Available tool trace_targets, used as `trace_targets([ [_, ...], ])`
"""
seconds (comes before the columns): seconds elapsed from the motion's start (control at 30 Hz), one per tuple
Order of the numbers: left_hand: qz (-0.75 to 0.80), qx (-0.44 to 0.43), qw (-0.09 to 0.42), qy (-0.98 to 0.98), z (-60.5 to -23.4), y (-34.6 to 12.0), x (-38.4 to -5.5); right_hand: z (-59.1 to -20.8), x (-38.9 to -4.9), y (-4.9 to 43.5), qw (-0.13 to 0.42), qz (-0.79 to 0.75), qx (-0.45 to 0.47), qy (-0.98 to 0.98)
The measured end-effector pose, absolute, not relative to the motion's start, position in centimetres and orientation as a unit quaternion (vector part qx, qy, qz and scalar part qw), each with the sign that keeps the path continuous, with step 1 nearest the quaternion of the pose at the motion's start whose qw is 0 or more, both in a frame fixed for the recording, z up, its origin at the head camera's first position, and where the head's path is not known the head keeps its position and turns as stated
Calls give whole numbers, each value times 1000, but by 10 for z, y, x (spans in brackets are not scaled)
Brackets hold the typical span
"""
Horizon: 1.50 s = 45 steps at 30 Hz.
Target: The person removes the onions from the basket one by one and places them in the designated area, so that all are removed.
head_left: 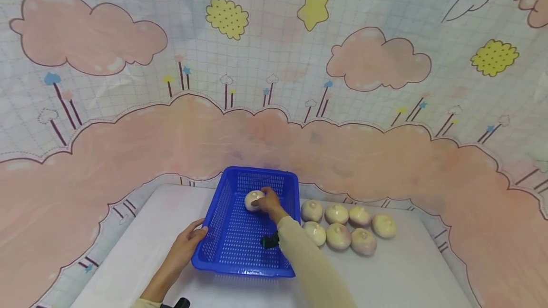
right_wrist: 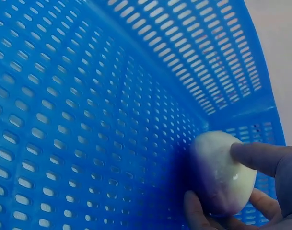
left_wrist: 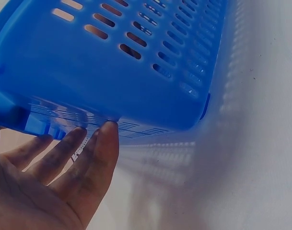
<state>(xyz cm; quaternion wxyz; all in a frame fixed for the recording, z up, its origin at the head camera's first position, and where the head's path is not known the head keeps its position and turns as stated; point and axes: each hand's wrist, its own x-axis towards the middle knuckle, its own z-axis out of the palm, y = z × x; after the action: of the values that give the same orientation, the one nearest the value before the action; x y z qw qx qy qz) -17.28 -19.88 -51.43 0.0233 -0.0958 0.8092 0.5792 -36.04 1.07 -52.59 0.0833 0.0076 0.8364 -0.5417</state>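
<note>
In the head view a blue plastic basket (head_left: pixel 246 270) with slotted walls stands on the white table. My left hand (head_left: pixel 184 246) holds its left side, thumb at the rim. In the left wrist view the fingers (left_wrist: pixel 100 163) touch the basket's outer wall (left_wrist: pixel 88 72) from below the rim. Inside the basket, toward its far end, my right hand (head_left: pixel 270 202) grips a white turnip (head_left: pixel 252 197). The right wrist view has this turnip (right_wrist: pixel 215 167) tinged purple, the thumb on its upper side and fingers around below, close over the slotted floor (right_wrist: pixel 78 143).
Several more turnips (head_left: pixel 338 236) lie in two rough rows on the table (head_left: pixel 402 270), just right of the basket. Behind the table hangs a cloth (head_left: pixel 257 141) printed with clouds and stars.
</note>
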Motion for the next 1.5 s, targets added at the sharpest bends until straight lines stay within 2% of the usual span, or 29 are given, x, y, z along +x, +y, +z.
trace_targets([
  [0.23, 585, -93, 24, 805, -514, -198, -173, -499, -334, 11, 133, -597, 15, 791],
  [0.6, 584, -94, 22, 806, -515, -200, -171, -482, -328, 14, 179, -631, -13, 755],
  [1.5, 582, -95, 16, 808, -514, -198, -172, -457, -288, 44, 166, -675, -94, 713],
])
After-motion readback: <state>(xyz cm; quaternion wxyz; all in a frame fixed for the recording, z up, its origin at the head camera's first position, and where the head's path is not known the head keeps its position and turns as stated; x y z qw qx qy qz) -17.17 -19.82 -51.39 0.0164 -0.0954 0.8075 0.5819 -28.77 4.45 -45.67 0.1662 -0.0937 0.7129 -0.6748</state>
